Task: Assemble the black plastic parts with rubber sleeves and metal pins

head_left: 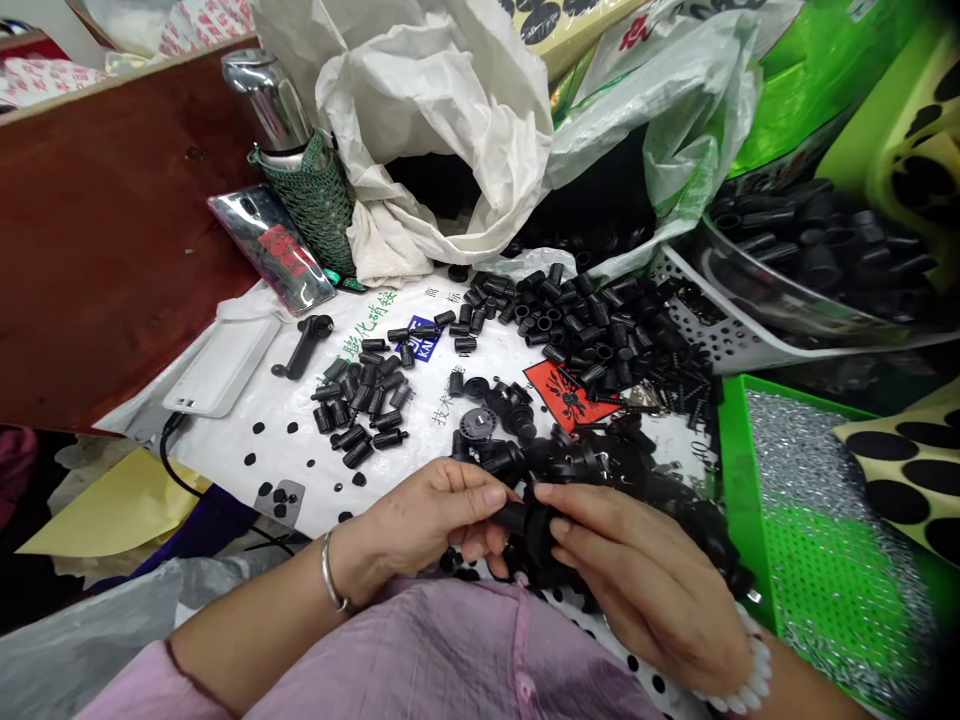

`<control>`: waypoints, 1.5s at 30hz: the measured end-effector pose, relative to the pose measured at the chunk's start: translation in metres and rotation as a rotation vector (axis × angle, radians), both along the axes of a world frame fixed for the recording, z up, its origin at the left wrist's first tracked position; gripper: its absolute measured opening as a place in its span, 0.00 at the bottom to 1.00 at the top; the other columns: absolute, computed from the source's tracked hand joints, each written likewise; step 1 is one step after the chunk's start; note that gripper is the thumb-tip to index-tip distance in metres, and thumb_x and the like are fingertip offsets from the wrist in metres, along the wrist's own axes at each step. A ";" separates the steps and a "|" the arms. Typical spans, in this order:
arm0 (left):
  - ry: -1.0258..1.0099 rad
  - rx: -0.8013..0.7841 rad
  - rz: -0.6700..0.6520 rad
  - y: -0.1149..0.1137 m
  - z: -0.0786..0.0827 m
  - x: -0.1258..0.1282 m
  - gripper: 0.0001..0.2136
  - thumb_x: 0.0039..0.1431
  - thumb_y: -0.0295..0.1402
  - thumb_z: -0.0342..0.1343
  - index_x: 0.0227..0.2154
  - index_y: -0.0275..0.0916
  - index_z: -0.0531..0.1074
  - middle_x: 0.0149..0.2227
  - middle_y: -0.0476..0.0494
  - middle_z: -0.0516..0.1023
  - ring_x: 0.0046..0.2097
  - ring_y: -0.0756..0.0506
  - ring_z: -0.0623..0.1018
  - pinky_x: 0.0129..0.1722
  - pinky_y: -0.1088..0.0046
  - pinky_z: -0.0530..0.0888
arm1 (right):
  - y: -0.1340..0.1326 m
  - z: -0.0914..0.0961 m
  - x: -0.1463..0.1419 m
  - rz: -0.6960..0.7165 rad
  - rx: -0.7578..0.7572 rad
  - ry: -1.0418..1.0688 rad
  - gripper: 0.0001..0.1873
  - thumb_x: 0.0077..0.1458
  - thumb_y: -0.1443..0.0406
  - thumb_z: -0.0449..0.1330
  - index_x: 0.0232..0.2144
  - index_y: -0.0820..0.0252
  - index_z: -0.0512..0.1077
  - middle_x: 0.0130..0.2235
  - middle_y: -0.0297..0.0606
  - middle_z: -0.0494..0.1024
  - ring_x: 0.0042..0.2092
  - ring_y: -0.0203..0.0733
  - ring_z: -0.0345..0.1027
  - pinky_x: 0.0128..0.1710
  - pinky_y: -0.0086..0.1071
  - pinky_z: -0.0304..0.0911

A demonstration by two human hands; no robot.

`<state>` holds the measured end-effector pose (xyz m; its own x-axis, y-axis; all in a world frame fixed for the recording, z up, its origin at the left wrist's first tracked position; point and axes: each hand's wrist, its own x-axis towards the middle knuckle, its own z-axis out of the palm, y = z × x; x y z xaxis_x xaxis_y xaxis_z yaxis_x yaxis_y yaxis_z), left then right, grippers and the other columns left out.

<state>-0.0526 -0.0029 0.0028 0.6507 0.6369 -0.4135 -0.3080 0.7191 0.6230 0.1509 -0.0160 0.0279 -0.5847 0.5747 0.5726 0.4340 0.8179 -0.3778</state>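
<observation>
My left hand (427, 520) and my right hand (645, 580) meet low in the middle, both pinched on one black plastic part (534, 525) with a short tube end. The left fingers grip the tube end, the right fingers hold the wider body. Just beyond them lies a heap of similar black parts (525, 440). A small group of short black tubes (364, 400) lies to the left on the white printed sack (240, 425).
A big pile of black tubes (592, 320) spills from plastic bags (450, 120). A green tray (817, 560) of tiny metal pieces is at right, a basket (720, 330) behind it. A phone (270, 245), flask (296, 150) and white case (221, 365) lie left.
</observation>
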 end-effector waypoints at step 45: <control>0.126 0.188 -0.218 0.012 0.005 -0.010 0.15 0.56 0.39 0.54 0.37 0.30 0.74 0.23 0.45 0.73 0.20 0.57 0.63 0.20 0.83 0.58 | 0.005 -0.003 0.003 0.020 -0.443 0.162 0.11 0.51 0.76 0.54 0.38 0.62 0.66 0.44 0.43 0.73 0.46 0.35 0.68 0.43 0.27 0.67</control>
<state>-0.0629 0.0086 0.0075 0.7319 0.5607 -0.3873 -0.0710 0.6281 0.7749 0.1539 -0.0112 0.0251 -0.5214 0.7740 0.3593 0.3271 0.5702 -0.7536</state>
